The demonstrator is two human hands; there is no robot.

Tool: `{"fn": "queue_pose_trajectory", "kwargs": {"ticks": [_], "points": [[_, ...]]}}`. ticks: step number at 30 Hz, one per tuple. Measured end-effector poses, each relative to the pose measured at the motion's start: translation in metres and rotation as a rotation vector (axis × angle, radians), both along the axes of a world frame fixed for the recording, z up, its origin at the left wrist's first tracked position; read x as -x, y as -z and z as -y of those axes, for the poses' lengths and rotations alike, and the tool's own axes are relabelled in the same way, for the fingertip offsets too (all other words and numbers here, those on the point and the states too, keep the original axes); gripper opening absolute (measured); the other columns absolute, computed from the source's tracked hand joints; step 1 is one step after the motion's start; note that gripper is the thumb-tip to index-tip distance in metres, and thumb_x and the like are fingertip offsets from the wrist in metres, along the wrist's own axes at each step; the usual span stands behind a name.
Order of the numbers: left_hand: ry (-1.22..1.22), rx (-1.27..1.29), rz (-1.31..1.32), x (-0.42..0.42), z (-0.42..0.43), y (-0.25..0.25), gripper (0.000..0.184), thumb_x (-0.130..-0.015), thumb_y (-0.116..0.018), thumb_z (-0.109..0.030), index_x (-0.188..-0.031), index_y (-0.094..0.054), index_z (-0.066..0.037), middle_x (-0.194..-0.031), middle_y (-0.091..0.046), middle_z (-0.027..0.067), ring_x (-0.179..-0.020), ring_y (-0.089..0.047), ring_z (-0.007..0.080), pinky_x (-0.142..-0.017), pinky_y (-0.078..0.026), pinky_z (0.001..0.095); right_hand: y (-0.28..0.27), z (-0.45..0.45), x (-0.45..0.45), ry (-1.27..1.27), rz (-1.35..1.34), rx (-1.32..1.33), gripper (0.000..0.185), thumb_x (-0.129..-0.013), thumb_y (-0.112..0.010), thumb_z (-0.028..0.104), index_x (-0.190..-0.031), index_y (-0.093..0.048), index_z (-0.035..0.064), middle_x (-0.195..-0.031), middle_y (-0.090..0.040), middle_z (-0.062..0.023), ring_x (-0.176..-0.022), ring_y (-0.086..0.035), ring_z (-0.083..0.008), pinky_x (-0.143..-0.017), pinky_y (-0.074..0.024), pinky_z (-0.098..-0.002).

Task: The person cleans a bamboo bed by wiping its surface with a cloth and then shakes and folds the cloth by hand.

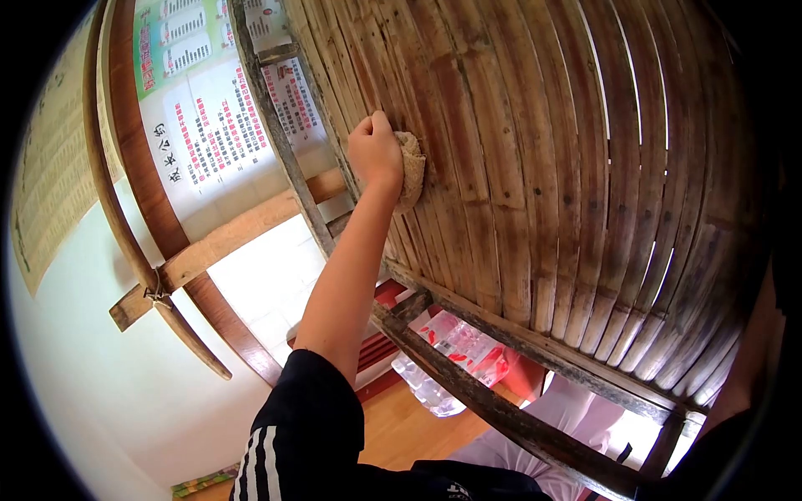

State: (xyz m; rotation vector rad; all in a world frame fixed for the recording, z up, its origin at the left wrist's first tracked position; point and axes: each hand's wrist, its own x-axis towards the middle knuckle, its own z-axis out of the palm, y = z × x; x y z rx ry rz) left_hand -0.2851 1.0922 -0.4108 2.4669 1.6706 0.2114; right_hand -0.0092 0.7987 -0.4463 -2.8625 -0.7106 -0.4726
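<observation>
My left hand point(376, 154) is closed around a folded beige cloth point(411, 171). The cloth lies against a brown bamboo slat panel point(518, 167), close to the panel's left edge. Worn, darker patches mark the slats, and light comes through narrow gaps between some of them. My left arm reaches up from the bottom of the view in a dark sleeve with white stripes. At the far right edge part of my right arm point(752, 367) shows in shadow, but the hand itself is out of view.
Dark wooden frame bars point(501, 409) run below and left of the panel. A curved pole point(125, 225) is tied to a wooden beam point(225, 238). Printed posters point(205, 125) hang behind. Plastic-wrapped bottles point(443, 392) sit beneath, above a wooden floor point(401, 438).
</observation>
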Motion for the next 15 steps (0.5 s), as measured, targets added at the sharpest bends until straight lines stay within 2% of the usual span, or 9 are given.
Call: {"fn": "queue_pose_trajectory", "kwargs": {"ticks": [5,7,8,10,15], "points": [[0.017,0.005,0.03,0.001,0.0,0.002,0.033,-0.079,-0.046,-0.028,-0.063,-0.047,0.0,-0.055,-0.044,0.0103,-0.053,-0.042,0.0191,-0.056,-0.035,0.0374,-0.002,0.0,0.002,-0.006,0.011,0.009,0.057,-0.089,-0.038,0.036,-0.138,-0.035,0.0084,-0.145,-0.03,-0.0139,-0.137,-0.022,-0.0295,-0.11,-0.0171,-0.0425],[0.015,0.017,0.082,0.001,0.0,0.002,0.033,-0.081,-0.048,-0.026,-0.06,-0.036,-0.004,-0.054,-0.033,0.0012,-0.055,-0.031,0.0098,-0.052,-0.028,0.0315,-0.003,-0.001,0.005,0.01,-0.009,0.029,0.057,-0.089,-0.038,0.036,-0.139,-0.035,0.0086,-0.145,-0.03,-0.0138,-0.137,-0.022,-0.0293,-0.11,-0.017,-0.0424],[0.01,0.018,0.077,0.003,0.001,0.001,0.033,-0.081,-0.048,-0.026,-0.06,-0.036,-0.004,-0.054,-0.033,0.0012,-0.055,-0.031,0.0098,-0.052,-0.028,0.0315,-0.004,-0.002,0.007,0.026,-0.036,0.049,0.057,-0.09,-0.038,0.036,-0.139,-0.034,0.0087,-0.145,-0.03,-0.0137,-0.137,-0.022,-0.0292,-0.11,-0.0169,-0.0424],[0.024,0.011,0.029,0.002,0.001,0.0,0.034,-0.079,-0.046,-0.029,-0.062,-0.046,0.001,-0.055,-0.043,0.0111,-0.053,-0.041,0.0196,-0.057,-0.036,0.0371,-0.004,0.0,0.01,-0.016,0.007,0.0,0.057,-0.09,-0.037,0.037,-0.139,-0.033,0.0089,-0.146,-0.03,-0.0141,-0.137,-0.021,-0.0286,-0.11,-0.0168,-0.0425],[0.004,0.01,0.036,0.002,-0.002,0.002,0.034,-0.079,-0.046,-0.029,-0.062,-0.046,0.0,-0.055,-0.043,0.0109,-0.053,-0.04,0.0194,-0.057,-0.036,0.037,0.0,-0.002,-0.002,-0.008,-0.076,0.058,0.057,-0.091,-0.036,0.038,-0.14,-0.033,0.0091,-0.146,-0.029,-0.0138,-0.137,-0.021,-0.0281,-0.109,-0.017,-0.0427]]}}
